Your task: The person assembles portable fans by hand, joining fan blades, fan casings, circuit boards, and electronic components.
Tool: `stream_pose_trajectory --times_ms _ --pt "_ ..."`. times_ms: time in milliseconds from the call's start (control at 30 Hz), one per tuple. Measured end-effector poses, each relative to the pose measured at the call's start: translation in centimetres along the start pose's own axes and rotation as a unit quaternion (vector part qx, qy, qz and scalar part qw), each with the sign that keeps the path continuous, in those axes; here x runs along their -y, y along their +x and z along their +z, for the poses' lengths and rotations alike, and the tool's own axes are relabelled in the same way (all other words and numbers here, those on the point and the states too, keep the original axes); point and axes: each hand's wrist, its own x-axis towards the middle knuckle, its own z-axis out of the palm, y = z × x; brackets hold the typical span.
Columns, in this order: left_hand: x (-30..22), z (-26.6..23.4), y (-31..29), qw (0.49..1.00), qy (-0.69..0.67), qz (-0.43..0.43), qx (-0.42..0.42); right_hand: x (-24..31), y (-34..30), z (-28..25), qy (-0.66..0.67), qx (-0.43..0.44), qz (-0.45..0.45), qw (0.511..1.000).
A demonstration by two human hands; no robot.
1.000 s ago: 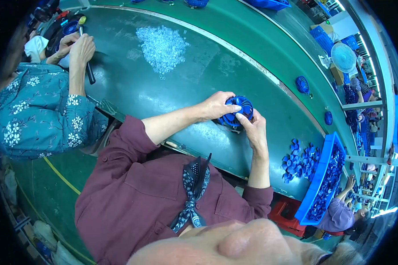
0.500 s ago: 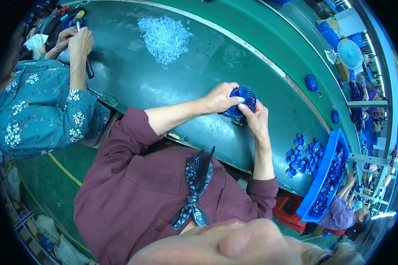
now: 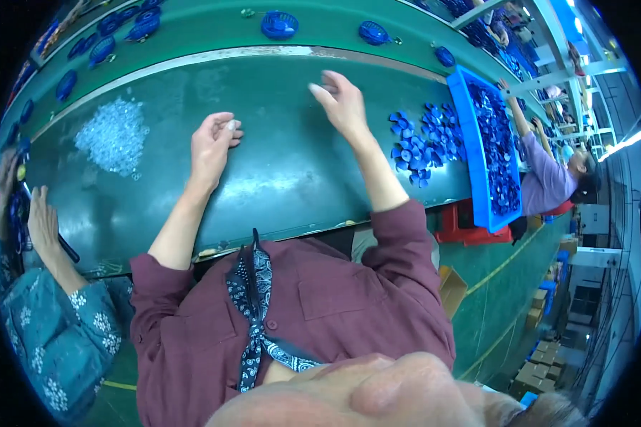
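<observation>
My left hand [image 3: 212,148] is over the green worktable [image 3: 278,178], its fingers loosely bent and nothing visible in them. Farther right, my right hand [image 3: 343,107] reaches toward the table's far side, thumb apart from its curved fingers and no object in it. To the left of my left hand lies a pile of small clear plastic rings [image 3: 114,135]. Right of my right hand are loose blue fan blades [image 3: 424,146]. Beyond the table's far rim, a round blue slotted basket-like fan cage [image 3: 279,25] lies on the green conveyor belt [image 3: 214,32].
A long blue tray [image 3: 482,178] heaped with blue parts stands at the table's right end, above a red stool [image 3: 457,224]. More blue cages [image 3: 142,27] lie along the belt. A co-worker's hand [image 3: 43,220] is at the left, beside a dark-handled tool. Another person sits beyond the tray.
Both hands held a blue slotted cage half a second ago; now they are apart without it. The view has turned right, showing more of the belt and tray.
</observation>
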Motion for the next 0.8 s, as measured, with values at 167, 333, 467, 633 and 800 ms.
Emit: stream_pose_trajectory --times_ms 167,333,467,633,800 --pt "0.4 1.1 -0.3 0.998 0.057 0.001 0.03 -8.2 -6.3 -10.6 -0.378 -0.188 -0.109 0.9" --pt "0.5 0.7 -0.9 0.992 0.114 0.044 0.039 -14.7 -10.3 -13.6 -0.419 -0.206 -0.006 0.884" --pt "0.9 0.7 -0.8 0.988 0.141 0.03 0.05 -12.9 -8.1 -11.6 -0.346 -0.124 -0.004 0.93" --pt "-4.4 1.7 -0.2 0.976 0.201 0.048 0.067 -11.0 -5.2 -11.0 -0.327 -0.036 0.008 0.944" --pt "-6.4 -1.1 7.9 0.923 0.357 0.144 0.002 -9.0 -2.2 -10.1 -0.342 0.064 -0.022 0.937"
